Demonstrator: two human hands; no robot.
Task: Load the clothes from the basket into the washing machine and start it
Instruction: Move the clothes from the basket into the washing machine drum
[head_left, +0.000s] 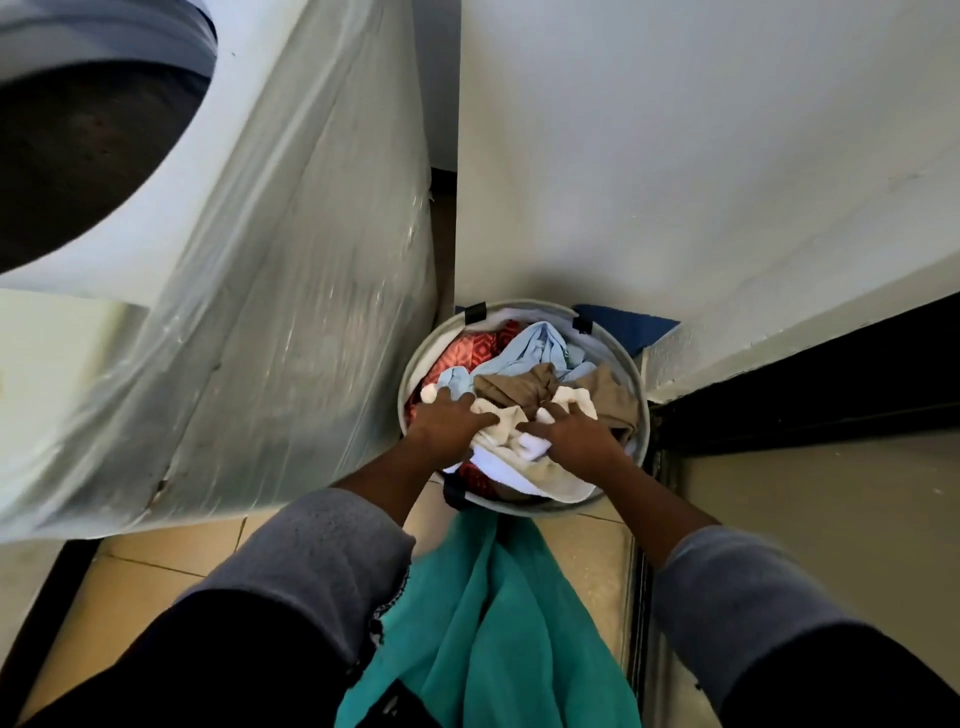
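Nearest me, a teal cloth (493, 623) hangs down between the sleeves, its top end right up against the near rim of the basket (540, 510). Both hands are in the basket. The left hand (449, 423) lies spread over the pile, can't tell if it actually has hold of anything. The right hand (574, 436) has its fingers dug into a white cloth (535, 446), fabric bulging between them.

The clothes (530, 343) are heaped to the rim, so I'd guess loading has barely begun. The pile looks tangled, so yanking one piece could drag others onto the tiles, and the teal cloth could get caught in the grab.

Room's tight: washing machine (291, 312) in plastic wrap just left, wall (701, 156) behind, dark door frame (805, 384) right. The drum opening (78, 166) gapes far left, so the only clear way out is up and left.
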